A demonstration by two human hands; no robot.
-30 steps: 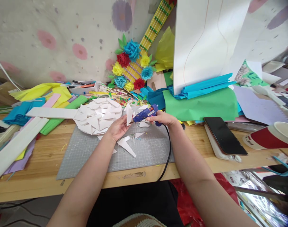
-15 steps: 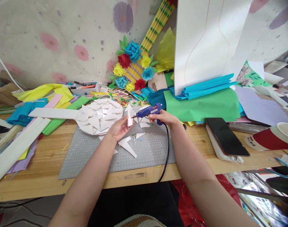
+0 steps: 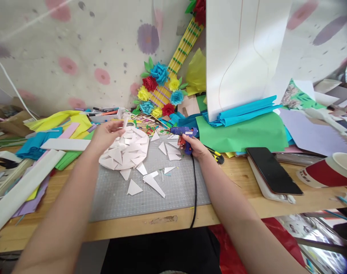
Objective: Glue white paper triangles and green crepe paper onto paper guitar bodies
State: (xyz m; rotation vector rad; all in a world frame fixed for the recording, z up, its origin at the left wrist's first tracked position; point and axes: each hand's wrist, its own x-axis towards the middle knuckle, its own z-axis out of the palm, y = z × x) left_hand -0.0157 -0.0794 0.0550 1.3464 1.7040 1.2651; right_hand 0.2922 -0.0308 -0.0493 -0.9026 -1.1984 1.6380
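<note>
Lighting is bright and diffuse across the wooden table (image 3: 239,173) and grey cutting mat (image 3: 176,190), with soft, faint shadows beside the white paper scraps (image 3: 134,187). A pale sheen spreads over the white board (image 3: 227,42) at far right, and a light streak crosses the wall (image 3: 105,45) at far left. The dark clothing (image 3: 162,251) at the near edge loses nearly all detail, whereas glossy material (image 3: 330,238) at near right shows strong highlights. The left hand (image 3: 105,137) is slightly blurred; the glue gun (image 3: 185,131) is crisper. Wide-angle distortion stretches the paper cup (image 3: 330,171) at right; the far right corner darkens.
</note>
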